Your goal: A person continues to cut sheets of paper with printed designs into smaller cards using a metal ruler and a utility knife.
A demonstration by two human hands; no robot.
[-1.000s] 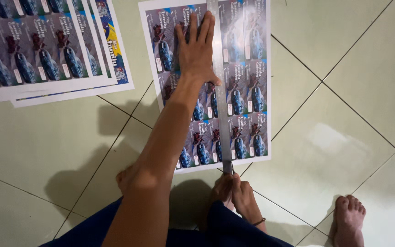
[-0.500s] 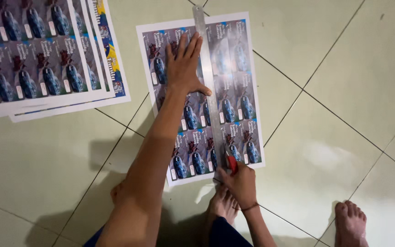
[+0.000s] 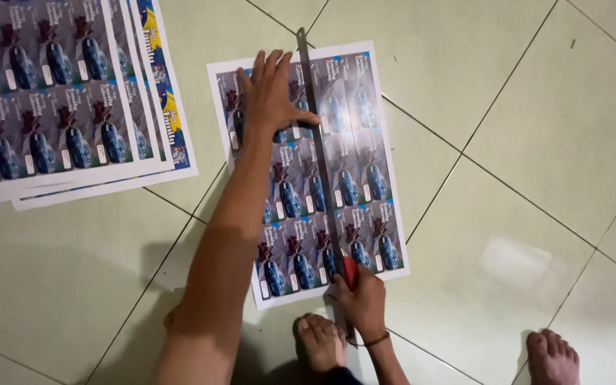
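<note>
Floor (image 3: 536, 93): large glossy tiles, pale green-grey, filling the whole view; no wall, window or furniture shows.
Grout lines (image 3: 507, 189): thin and dark, running on the diagonal, crossing to the right of the hands and again below the left forearm.
Light: from overhead, soft; a whitish glare patch (image 3: 518, 264) lies on the tile to the right of the right hand.
Shadows (image 3: 73, 285): broad and blurred, spreading on the tiles to the lower left of the hands.
Surface: smooth, lightly speckled with a few small dark marks far upper right.
</note>
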